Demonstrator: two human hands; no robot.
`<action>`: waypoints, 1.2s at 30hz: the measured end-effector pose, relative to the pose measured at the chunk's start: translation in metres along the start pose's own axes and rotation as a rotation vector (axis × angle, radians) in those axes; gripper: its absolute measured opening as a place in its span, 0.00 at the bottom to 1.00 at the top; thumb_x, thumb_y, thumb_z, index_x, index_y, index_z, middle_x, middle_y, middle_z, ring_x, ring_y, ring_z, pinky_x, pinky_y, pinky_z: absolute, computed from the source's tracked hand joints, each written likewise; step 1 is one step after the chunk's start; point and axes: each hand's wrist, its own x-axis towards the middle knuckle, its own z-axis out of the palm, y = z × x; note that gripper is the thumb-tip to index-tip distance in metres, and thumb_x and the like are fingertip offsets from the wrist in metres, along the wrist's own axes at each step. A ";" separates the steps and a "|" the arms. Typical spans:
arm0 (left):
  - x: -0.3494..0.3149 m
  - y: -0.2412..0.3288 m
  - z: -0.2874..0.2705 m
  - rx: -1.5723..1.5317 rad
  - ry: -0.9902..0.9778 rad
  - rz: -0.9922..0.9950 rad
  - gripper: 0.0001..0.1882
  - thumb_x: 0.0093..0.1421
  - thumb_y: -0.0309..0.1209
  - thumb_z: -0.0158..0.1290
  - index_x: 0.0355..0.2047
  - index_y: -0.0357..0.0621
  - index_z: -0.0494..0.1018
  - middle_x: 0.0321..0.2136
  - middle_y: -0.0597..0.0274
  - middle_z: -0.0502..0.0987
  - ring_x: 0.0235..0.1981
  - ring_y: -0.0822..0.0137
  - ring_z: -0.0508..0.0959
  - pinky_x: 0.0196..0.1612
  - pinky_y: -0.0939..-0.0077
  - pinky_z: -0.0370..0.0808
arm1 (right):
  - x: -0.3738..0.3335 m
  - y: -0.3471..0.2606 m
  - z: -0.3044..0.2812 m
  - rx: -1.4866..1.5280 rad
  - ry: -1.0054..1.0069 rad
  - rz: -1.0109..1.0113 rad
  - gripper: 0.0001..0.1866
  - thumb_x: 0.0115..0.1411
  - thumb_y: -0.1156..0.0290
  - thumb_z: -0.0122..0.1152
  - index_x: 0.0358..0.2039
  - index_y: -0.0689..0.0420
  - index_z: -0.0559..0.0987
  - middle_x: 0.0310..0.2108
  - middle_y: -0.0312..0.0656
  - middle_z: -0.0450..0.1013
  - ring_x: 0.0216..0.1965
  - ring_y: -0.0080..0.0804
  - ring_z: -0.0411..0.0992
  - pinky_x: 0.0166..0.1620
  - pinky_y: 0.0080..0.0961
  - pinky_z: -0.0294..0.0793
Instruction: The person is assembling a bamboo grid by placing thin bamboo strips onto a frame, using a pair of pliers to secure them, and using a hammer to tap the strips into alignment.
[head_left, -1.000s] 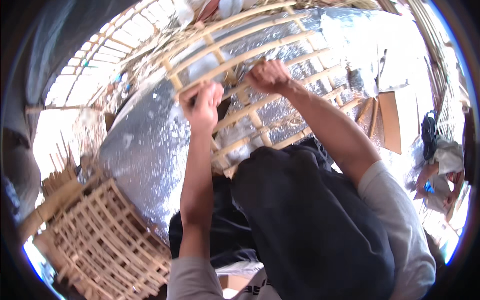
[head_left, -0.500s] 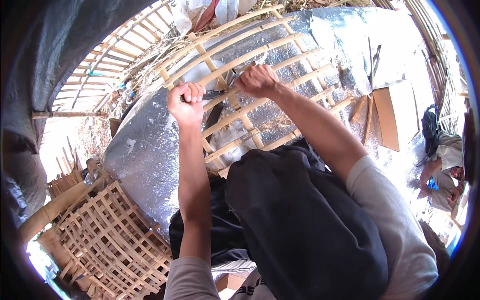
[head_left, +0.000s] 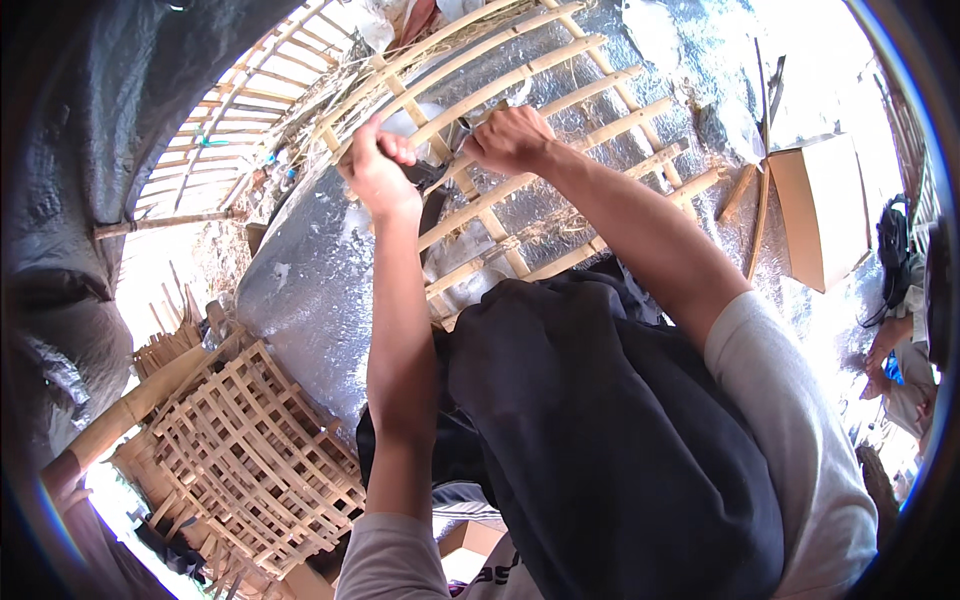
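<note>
A lattice of pale bamboo strips (head_left: pixel 550 118) lies in front of me. Over its left part, my left hand (head_left: pixel 382 172) is closed with the thumb raised. A dark narrow tool (head_left: pixel 432 174) shows beside its fingers, pointing toward the other hand; its exact kind is unclear. My right hand (head_left: pixel 510 140) is closed at a crossing of strips just to the right. A small shiny metal bit shows at its fingertips, but what it grips is mostly hidden. Dark cloth (head_left: pixel 600 420) covers my lap below the lattice.
Silvery sheeting (head_left: pixel 310 300) lies under the lattice. Another woven bamboo lattice (head_left: pixel 255 460) rests at lower left, by a thick bamboo pole (head_left: pixel 150 400). A cardboard box (head_left: pixel 822 210) stands at right with thin sticks beside it. Another person (head_left: pixel 900 350) sits at far right.
My left hand has turned, its thumb now raised, and the dark tool shows less. My right hand stays at the same crossing. The whole view has shifted slightly.
</note>
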 end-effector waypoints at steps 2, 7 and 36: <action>0.004 -0.001 -0.008 -0.183 0.119 -0.025 0.19 0.58 0.31 0.54 0.13 0.46 0.61 0.11 0.67 0.59 0.13 0.70 0.61 0.20 0.73 0.61 | 0.002 0.001 0.003 0.004 -0.013 0.020 0.24 0.62 0.58 0.43 0.15 0.56 0.77 0.15 0.47 0.72 0.18 0.40 0.74 0.24 0.42 0.72; -0.002 -0.011 -0.021 -0.172 -0.016 0.056 0.17 0.56 0.27 0.53 0.12 0.45 0.61 0.12 0.67 0.59 0.13 0.71 0.60 0.20 0.74 0.60 | 0.002 0.001 0.004 0.024 -0.006 -0.022 0.28 0.64 0.54 0.42 0.11 0.56 0.72 0.10 0.39 0.63 0.12 0.31 0.60 0.19 0.38 0.65; 0.006 -0.005 -0.069 -0.086 -0.962 0.231 0.09 0.42 0.25 0.51 0.15 0.35 0.62 0.13 0.59 0.65 0.18 0.66 0.61 0.26 0.67 0.58 | -0.006 -0.008 -0.007 -0.061 0.143 -0.036 0.33 0.66 0.46 0.44 0.14 0.57 0.78 0.16 0.46 0.73 0.18 0.44 0.74 0.22 0.40 0.72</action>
